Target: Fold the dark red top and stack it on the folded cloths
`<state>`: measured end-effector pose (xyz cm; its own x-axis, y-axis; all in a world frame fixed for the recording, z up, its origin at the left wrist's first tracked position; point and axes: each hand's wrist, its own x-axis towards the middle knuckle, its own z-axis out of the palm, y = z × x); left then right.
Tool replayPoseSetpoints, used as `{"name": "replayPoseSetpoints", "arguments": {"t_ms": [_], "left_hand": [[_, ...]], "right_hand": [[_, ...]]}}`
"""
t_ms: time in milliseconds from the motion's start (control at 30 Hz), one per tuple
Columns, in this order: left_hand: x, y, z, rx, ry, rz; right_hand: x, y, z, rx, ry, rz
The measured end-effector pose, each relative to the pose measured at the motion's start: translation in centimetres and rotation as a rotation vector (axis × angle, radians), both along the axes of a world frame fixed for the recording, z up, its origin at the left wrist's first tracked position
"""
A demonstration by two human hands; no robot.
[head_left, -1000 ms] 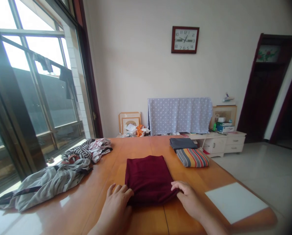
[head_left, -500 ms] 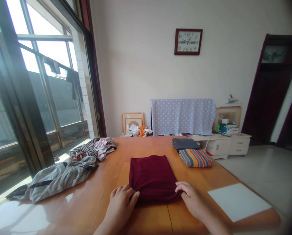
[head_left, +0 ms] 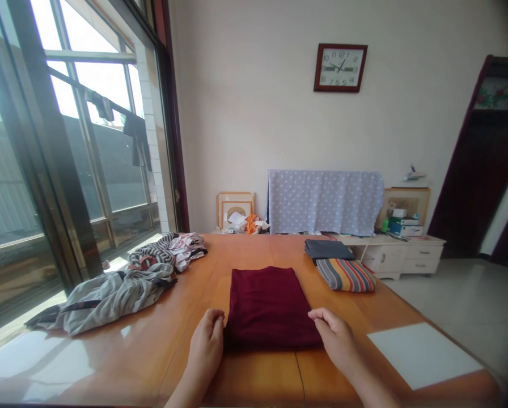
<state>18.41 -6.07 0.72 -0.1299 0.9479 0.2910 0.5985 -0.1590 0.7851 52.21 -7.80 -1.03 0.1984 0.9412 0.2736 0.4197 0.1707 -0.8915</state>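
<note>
At the far left of the counter (head_left: pixel 160 362), a loose heap of grey clothes (head_left: pixel 109 294) lay near the window edge, with a striped and pink bundle (head_left: pixel 169 255) just behind it; both were unfolded, and a sleeve dragged from that heap could have pulled the rest along. The left hand (head_left: pixel 207 345) rested at the near left corner of the folded maroon garment (head_left: pixel 269 306), fingers curled against its edge, the grip clenched lightly on the cloth rather than around it. The garment lay flat at the centre of the counter, square to the person. The right hand (head_left: pixel 334 337) sat at the near right corner, fingers bent and touching the fold, its grip likewise pinching only the edge. Uneven pull between the two hands would probably have skewed the layers or opened the fold. The polished surface appeared slick, so the stack could have slid forward. Farther right, a striped folded cloth (head_left: pixel 345 275) and a dark folded cloth (head_left: pixel 326 249) lay near, and a white sheet (head_left: pixel 424 354) lay close to the right edge.
</note>
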Motion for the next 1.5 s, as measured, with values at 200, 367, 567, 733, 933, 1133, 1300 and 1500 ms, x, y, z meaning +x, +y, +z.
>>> {"name": "replayPoseSetpoints", "arguments": {"t_ms": [200,367,567,733,933,1133,1300,1500], "left_hand": [[0.8,-0.3,1.1,-0.094,0.157,0.034],[3.0,-1.0,2.4,-0.122,0.468,0.066],[4.1,0.2,1.4,-0.143,0.487,-0.034],[2.5,1.9,0.7,-0.104,0.426,-0.073],[-2.9,2.3,1.0,-0.088,0.403,-0.012],[-7.4,0.2,2.6,-0.121,0.523,0.141],[-7.5,-2.3,4.1,-0.046,0.671,0.337],[-6.6,-3.3,4.2,-0.107,0.617,0.374]], "right_hand": [[-2.3,1.1,0.7,0.037,-0.097,-0.014],[-3.0,1.2,0.3,-0.010,-0.262,0.033],[-3.9,0.5,-0.2,-0.103,-0.451,0.028],[-5.2,0.0,0.8,-0.138,-0.539,0.049],[-9.3,-1.0,1.6,-0.136,-0.583,0.172],[-13.6,-1.6,2.0,-0.104,-0.588,0.288],[-14.0,-1.4,2.0,-0.090,-0.600,0.296],[-13.7,-1.5,1.9,-0.109,-0.633,0.286]]}}
